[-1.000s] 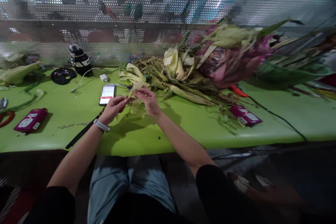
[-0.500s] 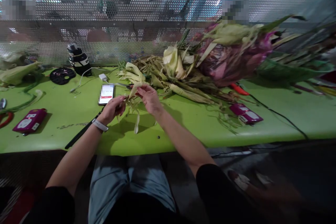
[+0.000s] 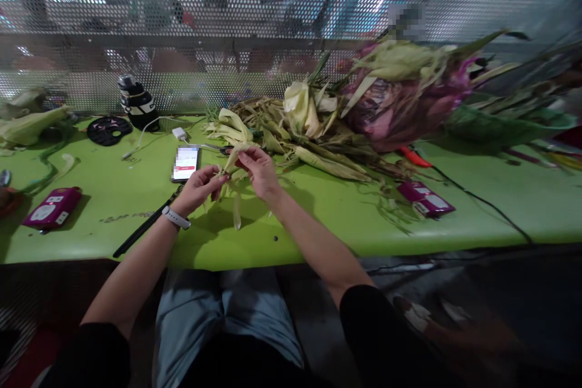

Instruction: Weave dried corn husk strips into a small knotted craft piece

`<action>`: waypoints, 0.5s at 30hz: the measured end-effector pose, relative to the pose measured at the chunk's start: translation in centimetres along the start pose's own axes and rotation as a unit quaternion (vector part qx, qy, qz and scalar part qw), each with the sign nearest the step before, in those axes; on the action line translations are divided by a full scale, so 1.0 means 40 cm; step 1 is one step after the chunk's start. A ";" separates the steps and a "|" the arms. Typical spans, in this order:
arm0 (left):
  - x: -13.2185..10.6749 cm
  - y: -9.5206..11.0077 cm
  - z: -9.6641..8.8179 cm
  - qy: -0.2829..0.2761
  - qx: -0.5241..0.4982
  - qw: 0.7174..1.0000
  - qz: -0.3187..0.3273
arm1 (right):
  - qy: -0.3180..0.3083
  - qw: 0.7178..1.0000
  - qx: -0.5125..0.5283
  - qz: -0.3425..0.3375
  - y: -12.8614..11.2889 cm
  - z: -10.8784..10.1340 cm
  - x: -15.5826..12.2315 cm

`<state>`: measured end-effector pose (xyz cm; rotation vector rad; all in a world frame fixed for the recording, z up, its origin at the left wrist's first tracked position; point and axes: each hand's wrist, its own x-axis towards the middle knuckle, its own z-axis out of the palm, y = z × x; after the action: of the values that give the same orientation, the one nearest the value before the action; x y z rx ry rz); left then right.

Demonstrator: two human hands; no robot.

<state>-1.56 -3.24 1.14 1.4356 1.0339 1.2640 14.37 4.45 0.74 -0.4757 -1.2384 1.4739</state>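
Beyond the hands and to their right, a pink plastic bag stands bulging, with pale corn husks heaped over its top; what fills it lower down is too blurred to tell. Farther right, a green bag has long leaves in or on it; which, I cannot tell. A black bottle stands beyond the left hand, its contents hidden.

The corn husk strip lies between the two hands, above the green desk. Its long axis slants from the left fingertips away and rightward to the right hand. Both hands are pinched on it, close together but apart. A thin husk shred hangs below them, and a phone lies just beyond the left hand.
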 end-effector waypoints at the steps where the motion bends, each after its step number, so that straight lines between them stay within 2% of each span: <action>1: 0.000 0.000 0.000 0.001 0.008 1.000 0.007 | -0.004 1.000 -0.005 0.001 -0.002 0.001 -0.001; 4: 0.000 -0.004 -0.006 -0.003 0.020 1.000 0.021 | -0.006 1.000 -0.020 0.010 -0.007 0.005 -0.004; 8: 0.002 -0.009 -0.016 -0.044 -0.008 0.999 0.016 | 0.007 1.000 -0.026 0.005 -0.007 0.004 -0.003; 15: 0.005 -0.013 -0.006 -0.016 0.047 0.999 0.010 | 0.045 0.997 -0.067 -0.010 -0.016 -0.002 0.003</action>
<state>-1.78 -2.92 0.66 1.5374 1.0719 1.2158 14.69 4.49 1.28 -0.6126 -1.2716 1.3427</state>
